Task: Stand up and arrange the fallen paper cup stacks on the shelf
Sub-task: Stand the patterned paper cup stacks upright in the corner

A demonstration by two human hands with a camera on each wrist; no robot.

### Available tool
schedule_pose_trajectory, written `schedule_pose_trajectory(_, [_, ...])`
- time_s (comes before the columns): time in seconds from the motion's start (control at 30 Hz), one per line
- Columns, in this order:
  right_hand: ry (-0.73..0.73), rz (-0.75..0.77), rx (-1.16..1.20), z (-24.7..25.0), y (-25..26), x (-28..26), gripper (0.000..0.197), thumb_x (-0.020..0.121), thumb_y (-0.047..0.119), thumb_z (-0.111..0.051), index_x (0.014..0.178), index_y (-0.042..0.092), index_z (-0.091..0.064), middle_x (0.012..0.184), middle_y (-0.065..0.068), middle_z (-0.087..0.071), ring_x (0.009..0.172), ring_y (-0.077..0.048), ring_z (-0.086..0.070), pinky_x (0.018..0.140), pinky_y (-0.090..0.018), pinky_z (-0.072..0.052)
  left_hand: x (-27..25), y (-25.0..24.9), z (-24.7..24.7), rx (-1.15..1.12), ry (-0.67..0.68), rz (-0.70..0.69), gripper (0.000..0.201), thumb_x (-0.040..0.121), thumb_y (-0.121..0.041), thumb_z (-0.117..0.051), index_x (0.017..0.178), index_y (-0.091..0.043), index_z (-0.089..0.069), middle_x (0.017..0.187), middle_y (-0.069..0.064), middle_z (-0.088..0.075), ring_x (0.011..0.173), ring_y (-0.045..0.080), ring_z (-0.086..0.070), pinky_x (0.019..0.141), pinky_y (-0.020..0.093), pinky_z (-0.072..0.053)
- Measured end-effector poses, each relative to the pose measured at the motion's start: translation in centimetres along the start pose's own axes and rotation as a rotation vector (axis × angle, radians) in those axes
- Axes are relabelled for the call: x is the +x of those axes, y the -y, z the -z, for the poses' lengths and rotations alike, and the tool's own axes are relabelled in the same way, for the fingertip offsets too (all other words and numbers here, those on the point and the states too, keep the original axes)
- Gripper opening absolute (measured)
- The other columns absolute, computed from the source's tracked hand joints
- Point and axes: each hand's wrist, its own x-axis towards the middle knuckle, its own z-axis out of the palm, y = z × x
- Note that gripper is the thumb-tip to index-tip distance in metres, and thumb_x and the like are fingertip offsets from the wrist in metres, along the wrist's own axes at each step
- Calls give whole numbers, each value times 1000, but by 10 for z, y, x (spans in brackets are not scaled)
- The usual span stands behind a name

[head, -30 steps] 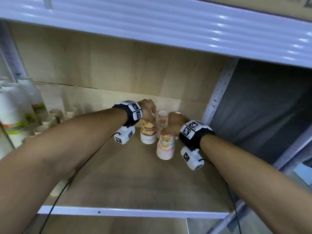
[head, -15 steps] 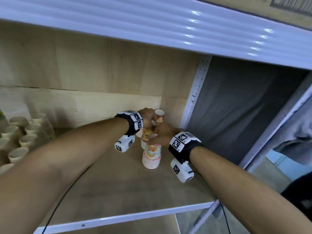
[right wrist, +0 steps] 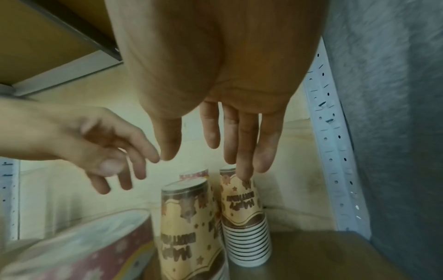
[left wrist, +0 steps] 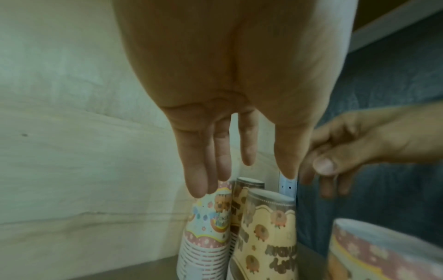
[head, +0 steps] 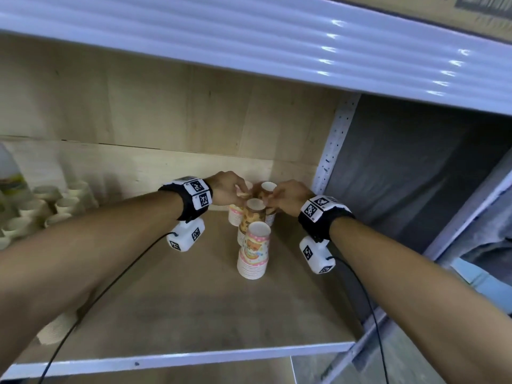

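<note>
Left hand (left wrist: 239, 113) open, fingers (left wrist: 199, 170) straight and pointing down, holding nothing; tips sit just above the top of the pink-and-white upright paper cup stack (left wrist: 206, 233) at the back of the wooden shelf board (head: 194, 314); cannot tell whether they touch it. Right hand (right wrist: 227, 94) also open, fingers (right wrist: 242, 147) straight, hanging over the cream-and-brown upright paper cup stack (right wrist: 244, 217) by the back right corner of the shelf; one fingertip overlaps its top edge, contact unclear. The two hands are near each other, thumbs almost meeting, both above the back pair of stacks.

Key relation: both back stacks lie straight below the fingertips, long axes vertical, cups mouth-down with rims ringed at the base; left hand nearer the pink back stack, right hand nearer the brown back stack beside the white perforated metal upright (head: 332, 151).

Outward toward the front edge: a second cream-and-brown printed cup stack (head: 250, 217) stands just in front of the back pair, then a second pink-and-white printed cup stack (head: 253, 252) nearest the front, close behind one another in a rough line; all four upright, none lying down in view. Judgement: standing-up looks done here, what remains is nudging for alignment or pulling the hands out; risk is clipping the near stacks on withdrawal, light paper tips easily.

Far left end of the shelf: plain beige paper cups (head: 41, 209), well apart.
</note>
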Motion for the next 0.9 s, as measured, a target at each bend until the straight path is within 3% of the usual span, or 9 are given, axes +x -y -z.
schedule_pose_trajectory(0.03, [8,-1,12,0,-2,5,34,73,43,-79,97,20,-74,97,4,-73,91,-16,-68,86,-35,-57,-6,2,3,-13,13,8,47,81,-45,-73,123,-25,-63,105,-7,-58,95,15,-55,79,25,-42])
schedule_pose_trajectory(0.17, [83,32,37,-5,-8,17,75,66,41,-85,133,20,-56,121,6,-65,111,-18,-62,98,-33,-49,-29,4,5,-79,69,10,50,76,-47,-78,121,-28,-65,105,-4,-66,94,13,-61,70,22,-44])
schedule_pose_trajectory(0.3, [116,101,-43,-17,-10,30,57,59,42,-87,108,25,-64,110,6,-68,100,-18,-65,92,-38,-53,-45,-5,-8,-128,115,0,51,73,-46,-81,119,-30,-65,107,-5,-66,99,13,-61,82,23,-48])
schedule_pose_trajectory(0.47, [145,195,-49,-31,-15,39,48,67,36,-86,107,22,-64,109,1,-65,102,-18,-61,88,-32,-51,-49,-13,-31,-151,136,-29,53,72,-48,-81,119,-30,-65,107,-6,-64,99,14,-61,83,26,-50])
schedule_pose_trajectory(0.63, [172,228,-80,-37,-17,45,32,76,27,-79,104,17,-67,114,-2,-65,106,-22,-60,95,-40,-50,-45,-19,-49,-197,117,-50,42,70,-42,-84,107,-29,-68,101,-7,-68,96,14,-64,87,34,-54])
schedule_pose_trajectory(0.77, [161,253,-76,-42,-19,46,28,74,31,-77,100,23,-69,107,4,-68,100,-17,-63,90,-39,-53,-42,-21,-59,-232,96,-53,41,69,-39,-84,105,-27,-68,103,-9,-71,97,11,-66,88,37,-56])
schedule_pose_trajectory(0.9, [144,259,-72,-52,-35,65,23,67,28,-76,86,19,-68,96,2,-68,91,-18,-65,85,-42,-55,-44,-25,-61,-261,62,-63,39,73,-32,-83,106,-20,-67,104,-4,-70,97,14,-66,87,33,-55])
